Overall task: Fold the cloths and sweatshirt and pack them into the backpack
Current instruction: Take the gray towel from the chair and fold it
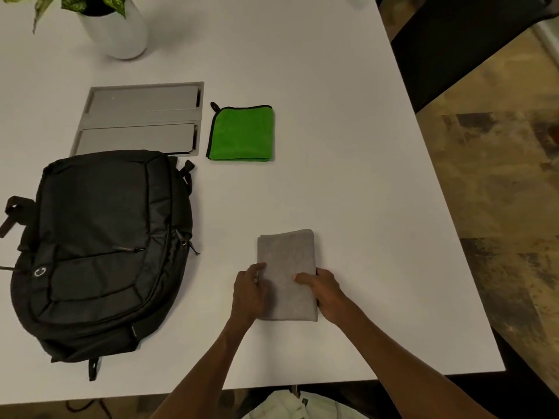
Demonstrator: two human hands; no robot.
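A wide white table [332, 176] fills most of the view, its right edge giving onto a mottled brown floor [499, 192] — a dark chair [453, 40] stands at the far corner. Near the front edge lies a folded grey cloth [287, 258]; the left hand [249, 294] rests on its left edge with fingers curled loosely, the right hand [326, 293] grips its right edge, thumb on top. A folded green cloth [242, 134] lies well beyond. The black backpack [102, 252] lies flat and zipped at left, beside a grey inset panel [142, 116] and a white plant pot [118, 31].
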